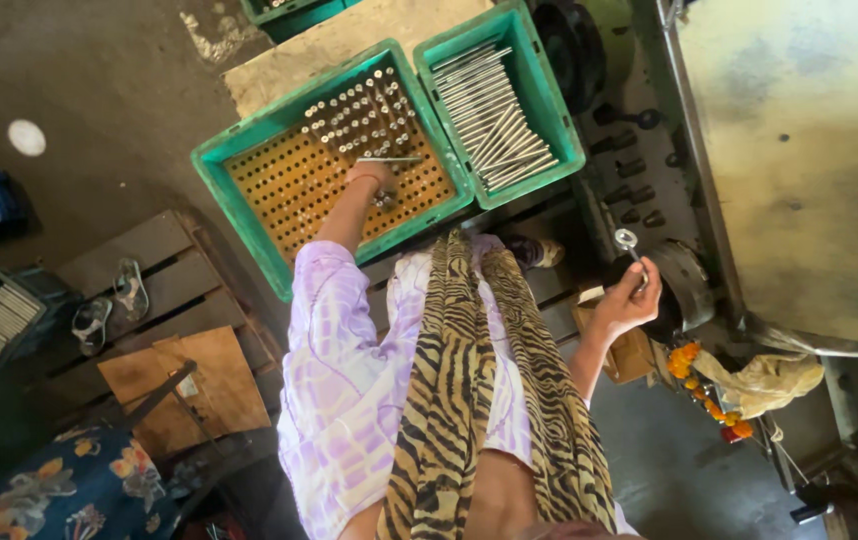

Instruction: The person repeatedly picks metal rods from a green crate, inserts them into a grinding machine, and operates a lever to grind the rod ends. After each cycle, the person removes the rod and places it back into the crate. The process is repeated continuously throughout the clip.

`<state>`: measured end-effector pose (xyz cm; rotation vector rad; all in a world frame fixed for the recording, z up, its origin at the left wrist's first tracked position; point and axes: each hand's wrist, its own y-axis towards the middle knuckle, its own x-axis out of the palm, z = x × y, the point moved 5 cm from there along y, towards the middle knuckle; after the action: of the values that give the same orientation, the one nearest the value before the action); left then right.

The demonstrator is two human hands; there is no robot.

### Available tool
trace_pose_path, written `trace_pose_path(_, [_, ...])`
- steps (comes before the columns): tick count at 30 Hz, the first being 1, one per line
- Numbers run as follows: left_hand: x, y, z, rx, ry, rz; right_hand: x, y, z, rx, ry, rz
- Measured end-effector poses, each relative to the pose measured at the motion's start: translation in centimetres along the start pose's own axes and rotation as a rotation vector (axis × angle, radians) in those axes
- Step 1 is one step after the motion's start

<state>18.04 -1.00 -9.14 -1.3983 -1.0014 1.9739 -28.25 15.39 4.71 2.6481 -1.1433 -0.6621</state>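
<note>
The left hand (373, 178) reaches into the green crate (239, 190), fingers closed around a metal rod (389, 160) above the perforated orange tray (299, 185). The right hand (629, 297), well apart beside the machine (799, 150), pinches a small ring-headed metal key (631, 245).

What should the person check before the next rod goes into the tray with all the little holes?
1. Left hand over the perforated tray: ok, it holds a metal rod.
2. Free holes left in the tray: ok, most are unfilled.
3. Standing rods upright: ok, they fill the far rows.
4. Spare rods in the second green crate: ok, many lie there.
5. Right hand free: not ok, it grips a chuck key by the machine.
6. Rod tip lined up with a hole: cannot tell.
</note>
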Motion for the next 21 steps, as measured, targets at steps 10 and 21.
trace_pose_path(10, [0.9,-1.8,0.1,-0.063,-0.093,-0.121,-1.4,-2.0,1.2,0.075,0.006,0.092])
trace_pose_path(21, [1.6,-1.1,-1.4,-0.145,-0.189,0.102,-0.9,-2.1,1.5,0.138,0.102,0.038])
